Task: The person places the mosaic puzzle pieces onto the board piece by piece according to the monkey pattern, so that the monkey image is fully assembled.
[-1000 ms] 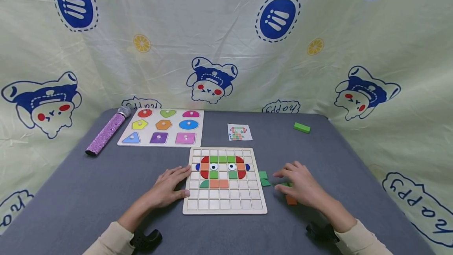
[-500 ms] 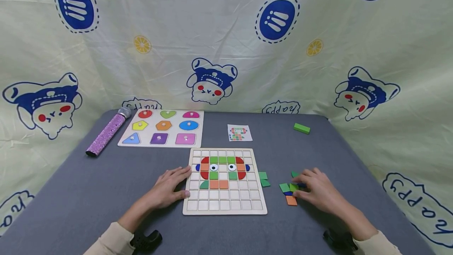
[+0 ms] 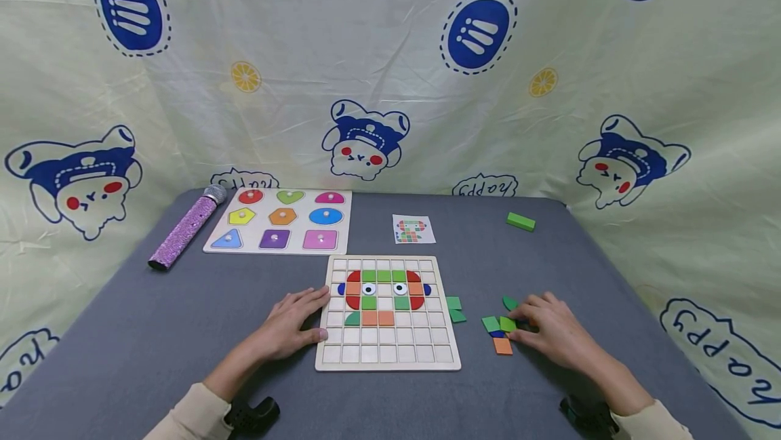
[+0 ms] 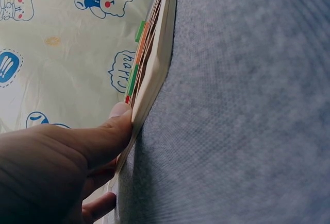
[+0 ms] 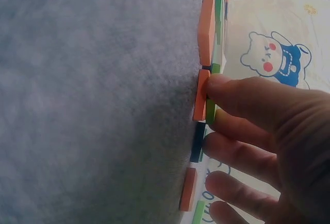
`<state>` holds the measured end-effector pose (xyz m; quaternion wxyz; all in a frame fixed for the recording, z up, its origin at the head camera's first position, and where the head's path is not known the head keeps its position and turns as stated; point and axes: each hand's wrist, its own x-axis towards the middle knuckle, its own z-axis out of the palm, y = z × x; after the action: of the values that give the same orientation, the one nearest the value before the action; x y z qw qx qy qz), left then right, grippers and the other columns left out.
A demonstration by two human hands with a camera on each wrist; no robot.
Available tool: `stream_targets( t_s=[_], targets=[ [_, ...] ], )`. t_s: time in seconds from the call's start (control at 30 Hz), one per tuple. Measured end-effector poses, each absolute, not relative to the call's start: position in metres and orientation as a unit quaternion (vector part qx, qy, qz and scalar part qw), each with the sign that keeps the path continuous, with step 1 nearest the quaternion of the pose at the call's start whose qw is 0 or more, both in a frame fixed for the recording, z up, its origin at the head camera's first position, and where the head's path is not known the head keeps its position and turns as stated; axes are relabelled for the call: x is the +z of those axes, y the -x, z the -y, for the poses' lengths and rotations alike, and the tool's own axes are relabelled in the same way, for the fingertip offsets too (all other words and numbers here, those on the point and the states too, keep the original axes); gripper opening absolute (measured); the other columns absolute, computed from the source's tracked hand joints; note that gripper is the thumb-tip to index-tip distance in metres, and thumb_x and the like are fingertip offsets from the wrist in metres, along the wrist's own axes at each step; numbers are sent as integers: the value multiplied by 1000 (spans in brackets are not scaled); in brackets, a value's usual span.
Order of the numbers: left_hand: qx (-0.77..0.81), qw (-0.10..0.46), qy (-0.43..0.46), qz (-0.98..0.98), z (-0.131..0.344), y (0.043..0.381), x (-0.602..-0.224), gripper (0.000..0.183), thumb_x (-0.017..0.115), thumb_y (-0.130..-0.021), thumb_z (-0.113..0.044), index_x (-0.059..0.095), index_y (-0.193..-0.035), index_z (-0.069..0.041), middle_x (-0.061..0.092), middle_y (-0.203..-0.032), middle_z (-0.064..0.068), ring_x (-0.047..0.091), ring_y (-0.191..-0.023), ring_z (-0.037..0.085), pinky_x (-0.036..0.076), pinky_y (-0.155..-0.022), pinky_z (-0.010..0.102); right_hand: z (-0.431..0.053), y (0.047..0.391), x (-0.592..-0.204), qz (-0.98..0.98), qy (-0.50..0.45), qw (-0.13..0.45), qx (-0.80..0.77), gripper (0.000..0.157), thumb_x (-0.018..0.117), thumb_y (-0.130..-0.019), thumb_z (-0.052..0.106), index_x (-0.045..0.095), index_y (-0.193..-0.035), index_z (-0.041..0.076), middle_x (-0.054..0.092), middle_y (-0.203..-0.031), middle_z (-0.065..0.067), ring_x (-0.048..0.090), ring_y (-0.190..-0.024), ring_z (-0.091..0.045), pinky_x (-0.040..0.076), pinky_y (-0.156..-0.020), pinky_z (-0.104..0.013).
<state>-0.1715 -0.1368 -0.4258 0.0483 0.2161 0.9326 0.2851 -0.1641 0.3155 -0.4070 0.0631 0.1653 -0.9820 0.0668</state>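
Note:
A white grid board (image 3: 360, 353) bears red, green, orange and blue tiles and two eye tiles. My left hand (image 3: 291, 323) rests along its left edge, with the thumb (image 4: 119, 113) touching the rim in the left wrist view. My right hand (image 3: 552, 331) is low over a loose group of tiles right of the board. Its thumb and index fingertip pinch a light green tile (image 3: 507, 323) at opposite sides. Around it lie a green tile (image 3: 491, 324), an orange tile (image 3: 503, 346), a blue piece (image 3: 497, 334) and a dark green piece (image 3: 510, 302). Other tiles are partly hidden under the fingers.
Two green tiles (image 3: 454, 303) lie against the board's right edge. Behind it are a small pattern card (image 3: 413, 229), a shape puzzle board (image 3: 213, 245), a purple glitter microphone (image 3: 186, 231) and a green block (image 3: 521, 222). A printed curtain (image 3: 427, 142) hangs behind the grey table.
My right hand has moved right and slightly toward me, from beside the board into the loose tiles, uncovering several of them. My left hand and the board stay in place.

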Motion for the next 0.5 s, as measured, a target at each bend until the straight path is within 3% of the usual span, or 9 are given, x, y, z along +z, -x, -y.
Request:
stream_targets(
  t_s=[0.5],
  targets=[
    [287, 49, -214, -933, 137, 172, -425, 65, 66, -88, -27, 40, -143, -5, 37, -152, 11, 28, -141, 39, 14, -110, 65, -306, 165, -400, 975, -193, 80, 73, 20, 78, -74, 28, 73, -92, 21, 61, -87, 8, 40, -78, -9, 29, -67, -29]
  ],
)
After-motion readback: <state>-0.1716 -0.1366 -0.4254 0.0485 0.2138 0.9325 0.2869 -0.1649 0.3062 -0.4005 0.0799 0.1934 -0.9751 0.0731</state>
